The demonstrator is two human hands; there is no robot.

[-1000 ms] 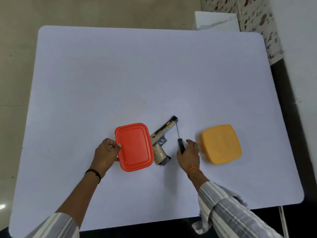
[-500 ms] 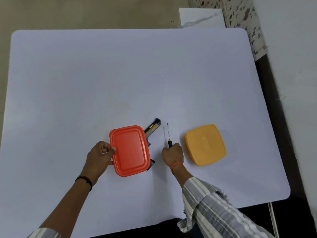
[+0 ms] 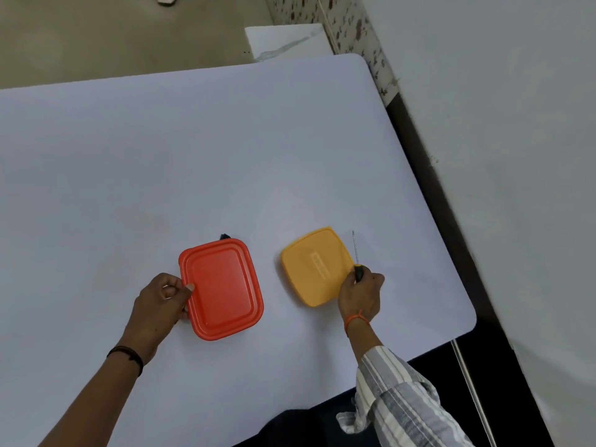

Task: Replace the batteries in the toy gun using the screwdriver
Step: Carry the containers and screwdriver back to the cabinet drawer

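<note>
Left hand (image 3: 159, 301): fingers curled on the orange box's (image 3: 222, 288) left edge
Right hand (image 3: 361, 295): wrapped round the screwdriver (image 3: 356, 259), shaft pointing away, just right of the yellow box (image 3: 314, 266)
Toy gun (image 3: 224, 236): only a dark tip shows behind the orange box
Table (image 3: 193, 156): white, carrying both boxes

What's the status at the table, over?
Left hand grips red box. Right hand holds screwdriver. Toy gun nearly hidden behind box.

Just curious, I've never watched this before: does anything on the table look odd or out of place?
Yes: the toy gun is almost wholly hidden under the red container, only a dark tip showing at its far edge. Nothing looks spilled or broken.
</note>
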